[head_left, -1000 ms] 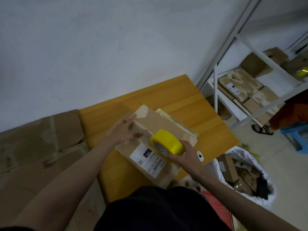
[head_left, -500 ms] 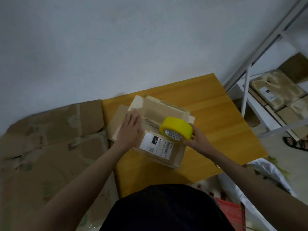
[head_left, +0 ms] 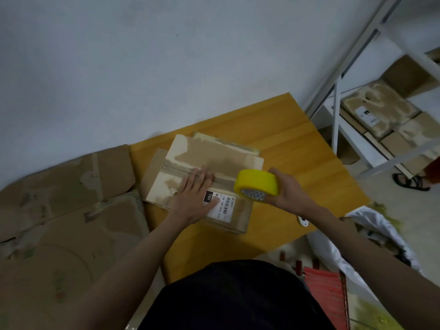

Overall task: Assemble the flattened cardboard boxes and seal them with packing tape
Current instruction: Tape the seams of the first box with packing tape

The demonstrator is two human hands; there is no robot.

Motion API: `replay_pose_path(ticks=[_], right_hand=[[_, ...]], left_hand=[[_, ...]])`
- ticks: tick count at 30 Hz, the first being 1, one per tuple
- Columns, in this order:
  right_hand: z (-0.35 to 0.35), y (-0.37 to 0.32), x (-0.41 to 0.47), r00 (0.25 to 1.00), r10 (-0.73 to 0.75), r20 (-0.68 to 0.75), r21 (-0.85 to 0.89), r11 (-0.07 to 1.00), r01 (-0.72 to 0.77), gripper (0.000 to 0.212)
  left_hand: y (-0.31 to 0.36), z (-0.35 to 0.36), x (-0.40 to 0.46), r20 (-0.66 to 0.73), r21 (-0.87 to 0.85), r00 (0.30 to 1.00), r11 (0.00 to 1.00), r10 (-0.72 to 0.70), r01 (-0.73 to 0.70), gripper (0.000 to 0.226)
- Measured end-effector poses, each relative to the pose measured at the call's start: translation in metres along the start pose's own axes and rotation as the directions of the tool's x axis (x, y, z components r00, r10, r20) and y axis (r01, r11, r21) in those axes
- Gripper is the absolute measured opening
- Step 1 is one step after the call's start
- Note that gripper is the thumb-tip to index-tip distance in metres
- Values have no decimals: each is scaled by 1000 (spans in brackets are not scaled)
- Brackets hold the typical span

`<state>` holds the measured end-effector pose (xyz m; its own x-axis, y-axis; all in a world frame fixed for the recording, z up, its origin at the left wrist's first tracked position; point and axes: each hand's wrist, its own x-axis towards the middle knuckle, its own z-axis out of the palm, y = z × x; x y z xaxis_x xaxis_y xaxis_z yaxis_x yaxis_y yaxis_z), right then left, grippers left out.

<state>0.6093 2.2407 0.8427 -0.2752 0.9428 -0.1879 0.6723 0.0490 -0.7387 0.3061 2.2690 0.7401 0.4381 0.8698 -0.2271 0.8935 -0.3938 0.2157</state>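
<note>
A: Where is the box (head_left: 209,184) put?
B: On the yellow table (head_left: 297,158), near the wall edge, with its top flaps folded shut. A shipping label (head_left: 220,206) is seen on the near flap, and the seam is run across the top from left to right.

A: Left hand (head_left: 196,198)?
B: Laid flat on the top, fingers straight and pressed over the seam – nothing is gripped. The label corner is partly covered by the palm.

A: Right hand (head_left: 284,189)?
B: Curled round the tape roll (head_left: 257,184), which is held at the right end of the seam, just above the box edge. Whether a strip is already stuck down cannot be told – the tape there is too hard to make out.

A: Risks from here?
B: The flaps are held down by one palm only, so if that pressure is eased too soon, the flaps could be sprung up and a gap left under the tape. If the roll is pulled at an angle, the strip could be laid off the seam or wrinkled. The box could also be dragged across the smooth table by the pull, since it looks light and empty. The free end could be lost back onto the roll if it is let go before being cut.

A: Anything else nearby?
B: Flattened cardboard (head_left: 66,191) is lying left of the table, and a white shelf (head_left: 357,139) with more boxes is standing at right.
</note>
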Motion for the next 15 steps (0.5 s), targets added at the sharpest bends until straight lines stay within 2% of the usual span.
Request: replay_pose_path(ticks=[4, 7, 10, 15], right_hand=[[-12, 11, -21, 999, 43, 24, -121, 992, -40, 43], [-7, 9, -19, 999, 44, -4, -141, 989, -44, 45], [-8, 10, -18, 998, 57, -22, -143, 988, -60, 47], [-11, 11, -17, 999, 36, -10, -157, 987, -37, 44]], left_hand=[[0, 3, 0, -52, 53, 999, 999, 8, -6, 82], [6, 2, -1, -61, 66, 998, 998, -8, 12, 81], [25, -1, 0, -36, 52, 999, 998, -29, 31, 89], [81, -3, 10, 17, -71, 995, 993, 100, -99, 103]])
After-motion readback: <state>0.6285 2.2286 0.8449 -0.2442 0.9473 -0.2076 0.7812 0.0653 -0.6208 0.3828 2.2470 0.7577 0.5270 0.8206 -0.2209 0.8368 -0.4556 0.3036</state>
